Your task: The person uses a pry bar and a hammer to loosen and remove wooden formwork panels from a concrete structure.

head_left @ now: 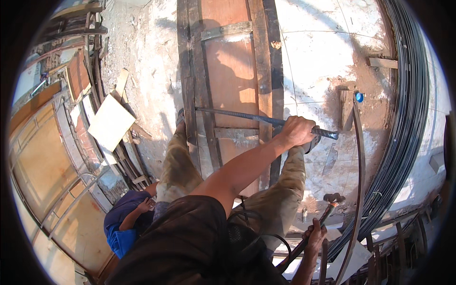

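Note:
My left hand (pixel 299 130) is closed around a long dark steel bar (pixel 242 115) near its thick right end. The bar slants across a wooden panel (pixel 232 66) framed with dark timber battens, and its thin far end meets the left batten. Low on the right, my right hand (pixel 315 235) grips a hammer (pixel 327 213) by its dark handle, with the hammer head up and away from the bar. My feet stand on either side of the panel, the right one partly hidden behind my left hand.
A thick bundle of steel rods (pixel 408 118) curves down the right side. Near it are a narrow strip (pixel 359 180), a wood block (pixel 346 110) and a blue cap (pixel 359 97). A pale board (pixel 111 122) and timber lie left. Another person (pixel 135 213) is close at lower left.

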A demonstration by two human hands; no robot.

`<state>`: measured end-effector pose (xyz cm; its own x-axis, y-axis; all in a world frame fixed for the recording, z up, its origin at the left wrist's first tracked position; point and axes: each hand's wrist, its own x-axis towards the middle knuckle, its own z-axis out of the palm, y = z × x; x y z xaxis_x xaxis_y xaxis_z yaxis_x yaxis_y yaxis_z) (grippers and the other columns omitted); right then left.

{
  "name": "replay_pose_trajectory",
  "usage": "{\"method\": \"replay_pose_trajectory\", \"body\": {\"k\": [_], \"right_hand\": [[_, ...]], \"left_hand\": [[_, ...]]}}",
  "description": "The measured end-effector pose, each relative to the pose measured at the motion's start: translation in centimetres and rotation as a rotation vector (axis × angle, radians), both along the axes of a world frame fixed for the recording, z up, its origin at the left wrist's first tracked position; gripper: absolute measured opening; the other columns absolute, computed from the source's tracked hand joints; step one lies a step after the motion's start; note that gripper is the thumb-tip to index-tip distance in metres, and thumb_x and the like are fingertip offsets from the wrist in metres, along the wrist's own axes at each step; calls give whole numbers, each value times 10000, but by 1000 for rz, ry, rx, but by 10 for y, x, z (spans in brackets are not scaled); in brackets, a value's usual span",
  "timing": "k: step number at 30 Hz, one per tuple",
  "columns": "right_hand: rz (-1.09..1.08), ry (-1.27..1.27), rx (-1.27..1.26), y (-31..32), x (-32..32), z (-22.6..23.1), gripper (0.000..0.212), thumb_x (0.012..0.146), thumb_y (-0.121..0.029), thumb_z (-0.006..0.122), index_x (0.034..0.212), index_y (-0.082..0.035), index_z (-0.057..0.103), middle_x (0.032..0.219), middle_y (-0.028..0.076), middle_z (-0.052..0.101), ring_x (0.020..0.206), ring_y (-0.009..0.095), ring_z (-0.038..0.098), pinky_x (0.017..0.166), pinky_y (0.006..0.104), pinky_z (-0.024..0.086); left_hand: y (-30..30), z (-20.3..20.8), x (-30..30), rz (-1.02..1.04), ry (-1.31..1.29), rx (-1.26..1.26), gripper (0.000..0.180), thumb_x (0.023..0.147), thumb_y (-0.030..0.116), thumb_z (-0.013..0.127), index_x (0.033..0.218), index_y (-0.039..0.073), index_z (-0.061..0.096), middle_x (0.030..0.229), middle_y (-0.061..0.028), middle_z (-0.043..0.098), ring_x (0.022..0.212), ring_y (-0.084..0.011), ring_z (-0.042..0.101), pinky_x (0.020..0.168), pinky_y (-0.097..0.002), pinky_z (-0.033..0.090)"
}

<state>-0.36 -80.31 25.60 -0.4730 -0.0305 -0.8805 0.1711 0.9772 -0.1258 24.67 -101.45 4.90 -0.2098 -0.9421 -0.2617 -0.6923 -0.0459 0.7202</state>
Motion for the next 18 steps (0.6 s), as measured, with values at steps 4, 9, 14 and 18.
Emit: {"method": "replay_pose_trajectory", "body": {"k": [4, 9, 14, 18], "right_hand": [[101, -85, -3, -28, -33, -8, 250, 913, -219, 664, 825, -97, 464, 569, -31, 418, 395, 75, 391, 342, 273, 323], [186, -149, -104, -57, -85, -3, 246, 924, -211, 658, 828, -92, 465, 539, -44, 389, 384, 56, 360, 333, 255, 285], [58, -122, -166, -74, -99, 28, 249, 929, -196, 647, 821, -92, 449, 521, -42, 355, 370, 50, 325, 321, 259, 252], [19, -71, -125, -102, -114, 44, 244, 925, -194, 646, 819, -97, 449, 526, -29, 371, 368, 62, 331, 318, 259, 258]], "left_hand": [[-2, 5, 2, 8, -113, 161, 174, 786, 243, 691, 825, 72, 692, 736, -172, 667, 756, -380, 676, 664, -475, 528], [-3, 3, -16, 76, -197, 178, 165, 790, 222, 703, 851, 69, 692, 779, -179, 673, 786, -387, 668, 682, -479, 526], [9, -40, -51, 21, -213, 158, 149, 810, 223, 675, 862, 87, 702, 796, -171, 682, 800, -389, 670, 686, -471, 531], [-10, -68, -67, 20, -332, 363, 176, 822, 239, 624, 876, 96, 713, 845, -177, 695, 839, -403, 674, 733, -496, 533]]}}
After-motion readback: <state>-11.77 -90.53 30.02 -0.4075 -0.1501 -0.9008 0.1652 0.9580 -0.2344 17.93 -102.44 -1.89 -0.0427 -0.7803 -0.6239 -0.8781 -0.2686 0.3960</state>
